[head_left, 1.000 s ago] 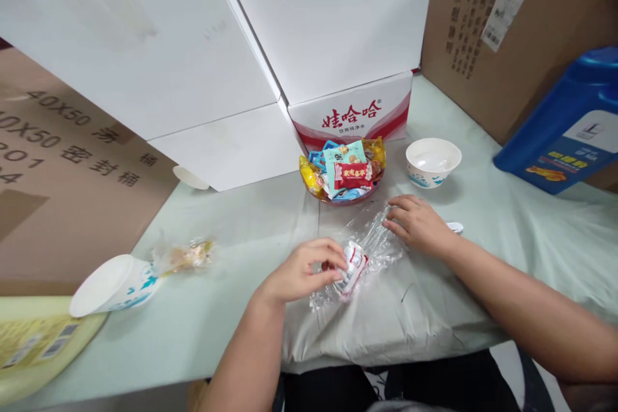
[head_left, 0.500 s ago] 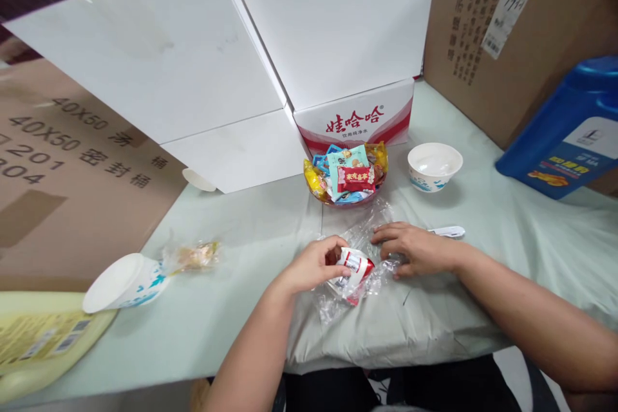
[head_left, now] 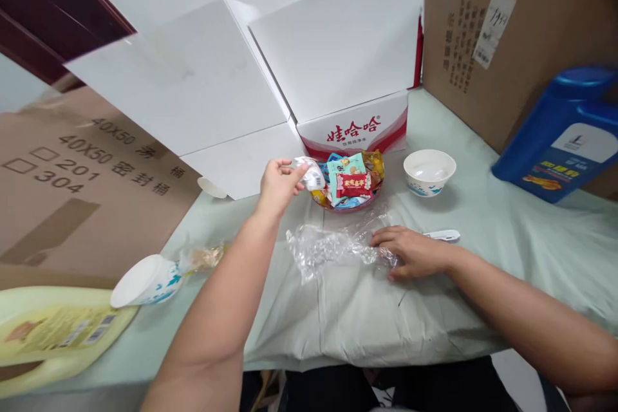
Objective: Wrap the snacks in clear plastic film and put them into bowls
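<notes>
My left hand pinches a small white snack packet with a barcode, at the left rim of a bowl heaped with wrapped snacks. On top of the heap lie a red packet and a pale green one. Nearer to me, my right hand rests on a crumpled clear plastic bag, fingers curled over its right end. Just behind that hand lies a white utility knife, partly covered by it.
A white paper bowl stands at the right, another paper bowl lies tipped at the left beside a wrapped snack. Cartons line the back. A blue bottle and a pale yellow jug flank the table.
My left hand has lifted the white packet off the plastic bag and carried it forward and left to the snack bowl. My right hand has stayed on the bag. The view has shifted slightly.
</notes>
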`<action>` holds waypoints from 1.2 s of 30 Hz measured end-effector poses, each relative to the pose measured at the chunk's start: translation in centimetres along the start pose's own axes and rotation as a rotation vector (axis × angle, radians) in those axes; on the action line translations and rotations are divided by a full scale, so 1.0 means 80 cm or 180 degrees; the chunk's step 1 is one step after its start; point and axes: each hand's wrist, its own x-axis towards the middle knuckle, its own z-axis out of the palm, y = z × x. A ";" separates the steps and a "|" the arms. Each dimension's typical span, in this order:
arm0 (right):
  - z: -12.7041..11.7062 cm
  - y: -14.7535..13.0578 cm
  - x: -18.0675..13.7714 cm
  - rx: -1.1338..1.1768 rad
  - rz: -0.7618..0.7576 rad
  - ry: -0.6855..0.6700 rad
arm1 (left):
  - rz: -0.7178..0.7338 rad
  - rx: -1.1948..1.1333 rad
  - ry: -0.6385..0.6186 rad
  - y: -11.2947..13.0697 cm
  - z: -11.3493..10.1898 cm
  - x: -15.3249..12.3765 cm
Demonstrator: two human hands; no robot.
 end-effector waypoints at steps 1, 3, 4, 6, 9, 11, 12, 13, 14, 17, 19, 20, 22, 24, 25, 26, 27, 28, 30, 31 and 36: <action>0.001 0.001 0.000 0.0012 -0.0025 0.0006 | -0.0074 0.0204 -0.0100 0.003 0.005 0.008; 0.002 0.004 0.000 0.0007 -0.0074 0.0015 | -0.0176 0.0554 -0.0298 0.002 0.014 0.017; 0.003 0.005 0.000 0.0001 -0.0091 0.0018 | -0.0191 0.0659 -0.0385 -0.002 0.017 0.018; 0.005 0.007 0.001 -0.0006 -0.0096 0.0014 | -0.0099 0.0710 -0.0456 -0.012 0.019 0.012; 0.005 0.007 0.001 0.0018 -0.0065 -0.0008 | 0.0387 0.0751 -0.0257 -0.028 0.012 -0.015; 0.004 0.005 0.000 -0.0007 -0.0037 -0.0030 | 0.0770 0.0862 -0.0411 -0.034 0.003 -0.044; 0.003 0.005 -0.001 -0.0049 -0.0013 -0.0040 | 0.0903 0.0947 -0.0725 -0.036 -0.001 -0.060; 0.001 0.005 -0.002 -0.0111 0.0025 -0.0043 | 0.0987 0.1064 -0.1200 -0.039 -0.005 -0.078; -0.001 0.005 -0.003 -0.0186 0.0074 -0.0034 | 0.1040 0.1240 -0.1736 -0.041 -0.008 -0.095; -0.008 0.006 -0.008 -0.0357 0.0169 0.0112 | 0.1225 0.1769 -0.2735 -0.054 -0.016 -0.140; -0.013 0.006 -0.010 -0.0331 0.0088 0.0282 | 0.1252 0.1737 -0.2716 -0.067 -0.024 -0.160; -0.015 0.005 -0.010 -0.0258 0.0004 0.0368 | 0.1206 0.1542 -0.2604 -0.073 -0.030 -0.168; -0.018 0.001 -0.011 0.0010 -0.0188 0.0496 | 0.1012 0.0864 -0.2450 -0.087 -0.045 -0.181; -0.020 -0.002 -0.011 0.0376 -0.0294 0.0583 | 0.0747 0.0085 -0.2541 -0.098 -0.061 -0.193; -0.021 -0.004 -0.011 0.0561 -0.0295 0.0619 | 0.0620 -0.0186 -0.2691 -0.102 -0.068 -0.200; -0.021 -0.005 -0.011 0.0736 -0.0249 0.0653 | 0.0511 -0.0304 -0.2880 -0.105 -0.074 -0.206; -0.021 -0.005 -0.012 0.0902 -0.0154 0.0676 | 0.0430 -0.0262 -0.3065 -0.108 -0.078 -0.213; -0.022 -0.005 -0.012 0.1066 -0.0014 0.0674 | 0.0374 -0.0090 -0.3204 -0.110 -0.081 -0.219; -0.022 -0.005 -0.014 0.1398 0.0336 0.0542 | 0.0289 0.0383 -0.3227 -0.112 -0.082 -0.228; -0.023 -0.005 -0.015 0.1566 0.0493 0.0399 | 0.0245 0.0538 -0.3123 -0.112 -0.081 -0.231; -0.026 -0.007 -0.019 0.2289 0.0747 -0.0483 | -0.0656 -0.0018 -0.2315 -0.114 -0.072 -0.222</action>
